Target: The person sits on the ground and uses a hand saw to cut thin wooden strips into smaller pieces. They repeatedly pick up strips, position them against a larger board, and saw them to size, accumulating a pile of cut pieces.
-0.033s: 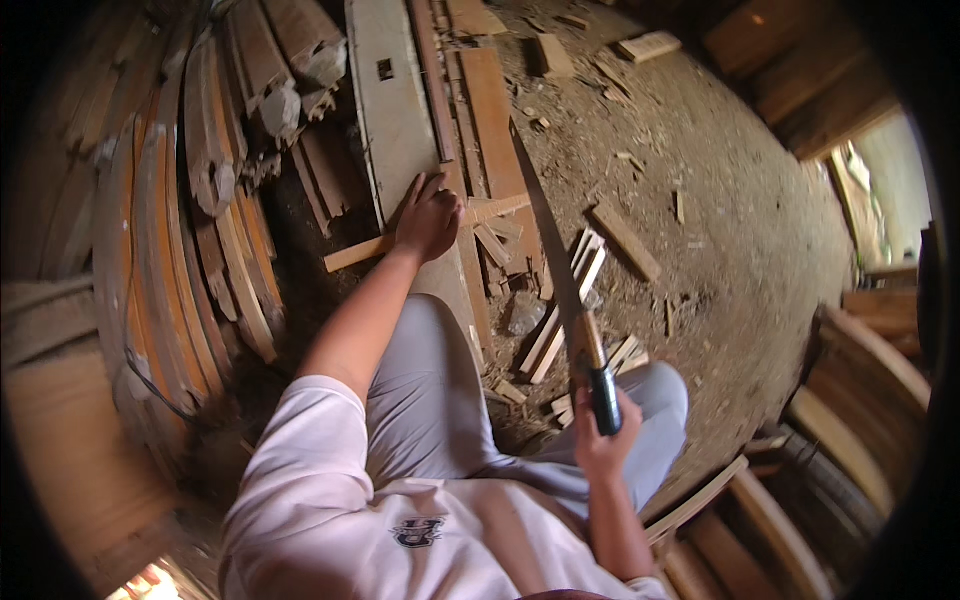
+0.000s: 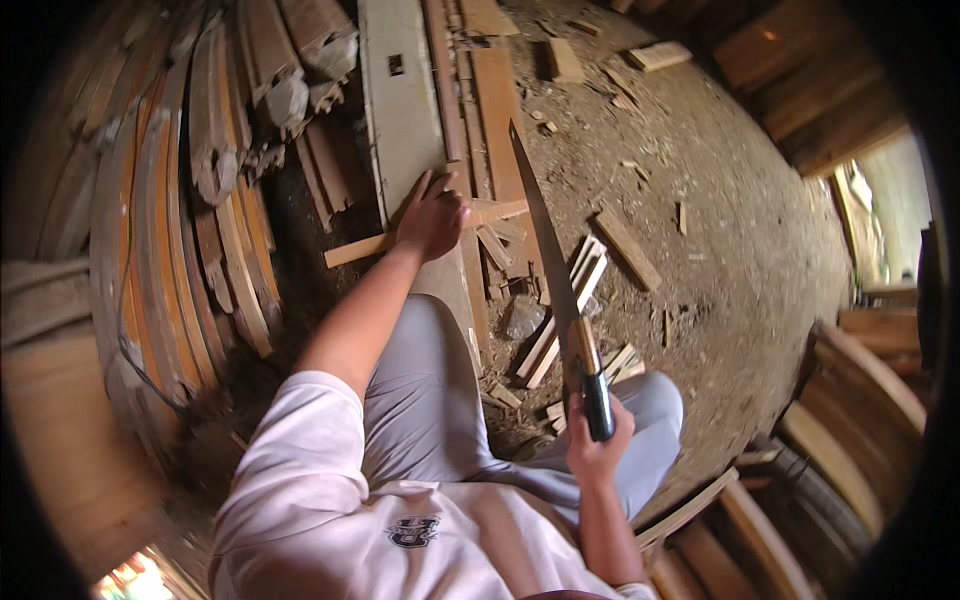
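Note:
My left hand (image 2: 432, 222) is closed over a narrow wooden strip (image 2: 358, 250) and presses it down across a long board (image 2: 408, 120). The strip sticks out on both sides of the hand. My right hand (image 2: 598, 437) grips a handsaw (image 2: 553, 255) by its dark handle, near my right knee. The long tapered blade points away from me, and its middle passes close by the strip's right end; I cannot tell whether they touch. Part of the strip is hidden under my left hand.
Stacked curved planks (image 2: 165, 250) rise on the left. A bundle of thin light sticks (image 2: 567, 315), a loose wood block (image 2: 628, 248) and several offcuts lie on the dirt floor (image 2: 730, 240). More timber (image 2: 840, 450) stands at the lower right.
The view has shifted slightly. The saw and my right hand sit a little lower and further left in the picture. My left hand stays on the strip.

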Available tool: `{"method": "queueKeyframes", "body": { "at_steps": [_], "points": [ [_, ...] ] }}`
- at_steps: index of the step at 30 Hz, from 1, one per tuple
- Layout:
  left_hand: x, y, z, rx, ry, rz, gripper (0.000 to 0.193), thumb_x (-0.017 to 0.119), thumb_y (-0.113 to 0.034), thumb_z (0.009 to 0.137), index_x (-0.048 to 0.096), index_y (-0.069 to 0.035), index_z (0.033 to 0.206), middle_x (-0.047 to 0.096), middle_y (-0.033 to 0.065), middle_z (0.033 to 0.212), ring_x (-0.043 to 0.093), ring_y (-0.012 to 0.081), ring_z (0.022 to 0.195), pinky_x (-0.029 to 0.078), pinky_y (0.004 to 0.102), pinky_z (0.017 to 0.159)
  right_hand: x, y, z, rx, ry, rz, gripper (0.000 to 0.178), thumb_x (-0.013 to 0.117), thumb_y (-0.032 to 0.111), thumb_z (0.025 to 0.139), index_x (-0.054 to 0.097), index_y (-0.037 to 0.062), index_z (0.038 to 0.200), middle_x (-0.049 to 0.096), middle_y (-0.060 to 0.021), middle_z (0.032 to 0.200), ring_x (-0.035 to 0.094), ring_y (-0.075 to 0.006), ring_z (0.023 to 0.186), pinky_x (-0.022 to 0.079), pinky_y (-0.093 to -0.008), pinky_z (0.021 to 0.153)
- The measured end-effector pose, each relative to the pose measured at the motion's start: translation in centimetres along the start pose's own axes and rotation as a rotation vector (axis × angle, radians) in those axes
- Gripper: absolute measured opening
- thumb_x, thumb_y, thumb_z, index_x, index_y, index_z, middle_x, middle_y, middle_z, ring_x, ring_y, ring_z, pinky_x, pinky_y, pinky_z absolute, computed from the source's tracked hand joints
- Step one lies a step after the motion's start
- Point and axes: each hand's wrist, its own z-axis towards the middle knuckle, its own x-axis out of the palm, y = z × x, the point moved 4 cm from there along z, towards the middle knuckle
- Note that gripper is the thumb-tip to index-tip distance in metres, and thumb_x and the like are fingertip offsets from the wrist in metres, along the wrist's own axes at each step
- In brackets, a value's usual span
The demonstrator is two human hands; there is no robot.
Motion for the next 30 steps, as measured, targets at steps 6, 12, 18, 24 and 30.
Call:
{"method": "queueKeyframes", "body": {
  "at_steps": [6, 12, 18, 24, 30],
  "points": [
    [0.5, -1.0, 0.1, 0.065, 0.214, 0.084, 0.031, 0.046, -0.021, 0.101, 0.071, -0.01, 0.116, 0.075, 0.007, 0.113, 0.043, 0.0224, 0.143, 0.01, 0.0516, 0.128, 4.5, -3.0, 0.3, 0.141, 0.079, 0.146, 0.008, 0.069, 0.006, 0.082, 0.067, -0.0022, 0.082, 0.053, -0.0047, 0.058, 0.05, -0.0107, 0.052, 0.039, -0.0291, 0.052],
    [0.7, -0.5, 0.3, 0.016, 0.209, 0.179, 0.028, 0.053, -0.009, 0.085, 0.078, -0.002, 0.077, 0.076, 0.0164, 0.093, 0.058, 0.0256, 0.13, 0.015, 0.0473, 0.128, 5.2, -2.3, 0.8, 0.11, 0.143, 0.085, 0.007, 0.068, 0.005, 0.08, 0.068, -0.0014, 0.084, 0.055, -0.0053, 0.059, 0.051, -0.0101, 0.053, 0.041, -0.0287, 0.053],
    [0.8, -0.9, 0.6, 0.021, 0.218, 0.203, 0.026, 0.055, -0.011, 0.084, 0.078, -0.001, 0.08, 0.075, 0.0189, 0.096, 0.054, 0.0279, 0.134, 0.013, 0.05, 0.128, 5.4, -3.7, 0.5, 0.212, 0.202, 0.165, 0.009, 0.068, 0.007, 0.081, 0.069, -0.0011, 0.084, 0.058, -0.0057, 0.061, 0.054, -0.011, 0.056, 0.044, -0.0292, 0.056],
    [1.6, -0.4, 0.7, 0.06, 0.233, 0.242, 0.027, 0.057, -0.018, 0.089, 0.078, -0.002, 0.082, 0.075, 0.0189, 0.098, 0.053, 0.0314, 0.134, 0.01, 0.0519, 0.127, 5.4, -2.2, 1.2, 0.098, 0.206, 0.16, 0.007, 0.066, 0.006, 0.079, 0.067, -0.0005, 0.082, 0.06, -0.0045, 0.062, 0.056, -0.0111, 0.057, 0.046, -0.0288, 0.057],
    [1.1, -1.6, 1.4, 0.049, 0.324, 0.245, 0.039, 0.052, -0.034, 0.1, 0.08, -0.008, 0.091, 0.075, 0.0158, 0.101, 0.056, 0.0308, 0.13, 0.009, 0.0547, 0.127, 5.1, -2.4, 1.2, 0.106, 0.213, 0.153, 0.008, 0.063, 0.003, 0.075, 0.067, -0.0006, 0.08, 0.063, -0.0052, 0.064, 0.06, -0.0118, 0.059, 0.049, -0.0281, 0.06]
  ]
}}
